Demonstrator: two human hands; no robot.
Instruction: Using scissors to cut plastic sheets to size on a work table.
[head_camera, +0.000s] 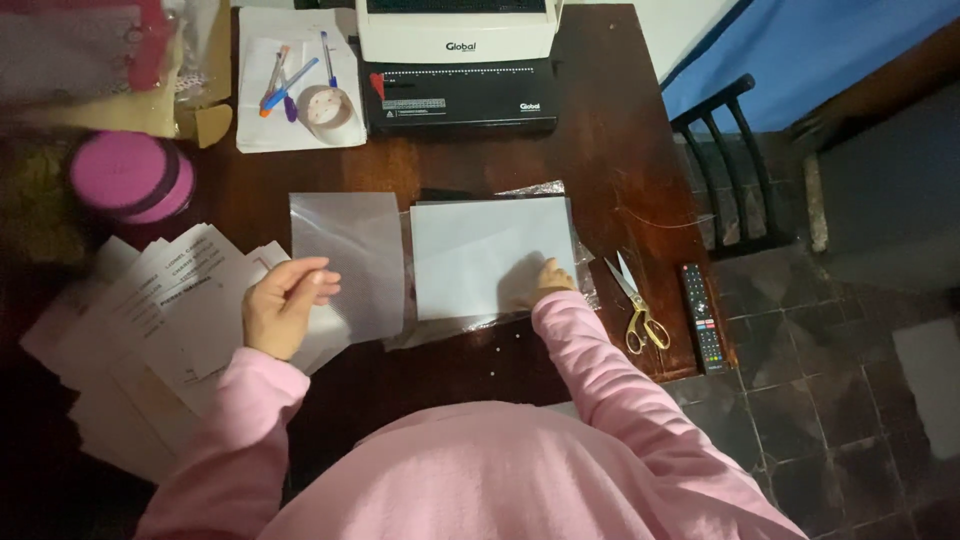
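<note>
1. The right hand (552, 276) presses its fingertips on the lower right corner of the white sheet stack (490, 255), which lies flat in the middle of the dark bench (610, 130), on top of a crinkled clear wrapper (585, 285). Its grip is narrow, fingers bunched on the paper; whether it pinches a sheet or only pushes, I cannot tell.
2. The left hand (283, 303) hangs loosely curled over the lower left corner of the translucent plastic sheet (350, 262), just beside the stack. It seems to clasp nothing, fingers half closed.
3. Risk: the stack sits on slick wrapper, so a sideways push from one corner could likely fan the sheets or skid the whole pile.
4. Risk: the plastic sheet is thin and overlaps the printed papers (170, 300) at the left; a careless lift may drag those loose pages along or crease the film.
5. Risk: the scissors (637, 300) lie open just beside the right wrist, blades toward the stack. A sweep of the pink sleeve could knock them, or the remote control (702, 318), which lies at the bench edge, onto the floor.
6. The binding machine (458, 70) at the far edge stands well apart.
</note>
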